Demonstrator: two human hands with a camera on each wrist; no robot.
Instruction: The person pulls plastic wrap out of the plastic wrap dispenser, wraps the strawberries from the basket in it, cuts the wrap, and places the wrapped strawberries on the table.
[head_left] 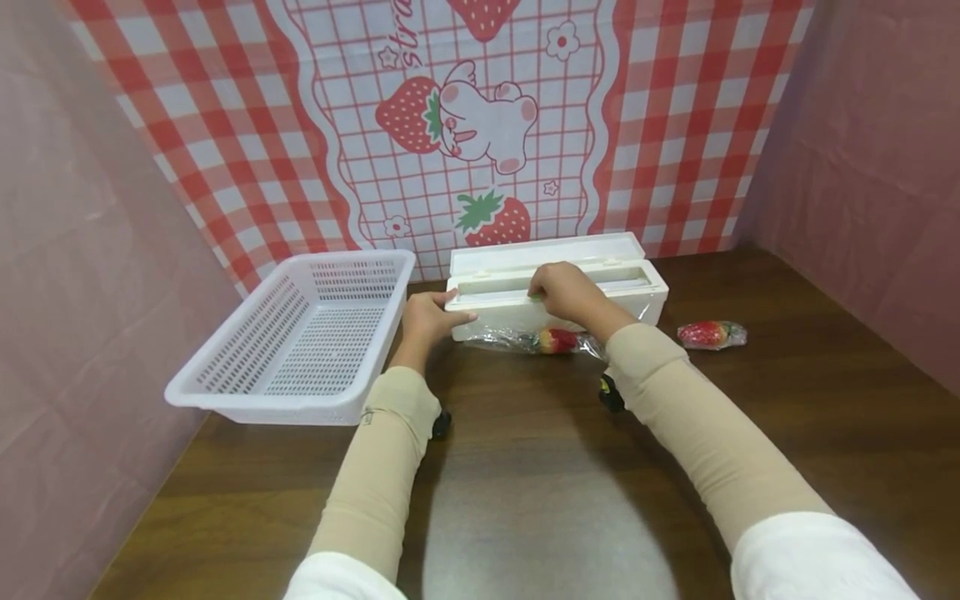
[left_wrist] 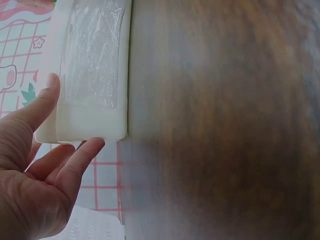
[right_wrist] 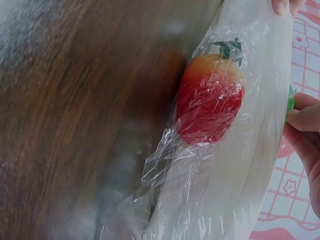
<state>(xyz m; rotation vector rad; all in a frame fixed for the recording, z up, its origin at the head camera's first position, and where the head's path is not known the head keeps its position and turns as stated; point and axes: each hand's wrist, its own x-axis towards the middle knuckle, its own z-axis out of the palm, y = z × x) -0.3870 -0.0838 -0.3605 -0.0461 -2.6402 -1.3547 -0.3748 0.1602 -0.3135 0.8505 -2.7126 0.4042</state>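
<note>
A long white cling film dispenser [head_left: 495, 315] stands at the back of the table with its lid [head_left: 551, 250] raised. My left hand [head_left: 426, 321] grips its left end, thumb and fingers spread about the corner. Over the front rim, my right hand [head_left: 568, 292] pinches a small green slider [right_wrist: 290, 106] between thumb and finger. Clear cling film [right_wrist: 200, 172] hangs down the dispenser's front. A red-and-yellow fruit with green leaves [right_wrist: 210, 97] lies against that front, with the film over it.
A white plastic basket [head_left: 360, 400] with slotted walls stands to the left. Right of the dispenser lies another red fruit [head_left: 708, 335] wrapped in film. Behind rises a red-checked strawberry cloth [head_left: 487, 125], and pink cloth [head_left: 862, 192] flanks the wooden table [head_left: 810, 467].
</note>
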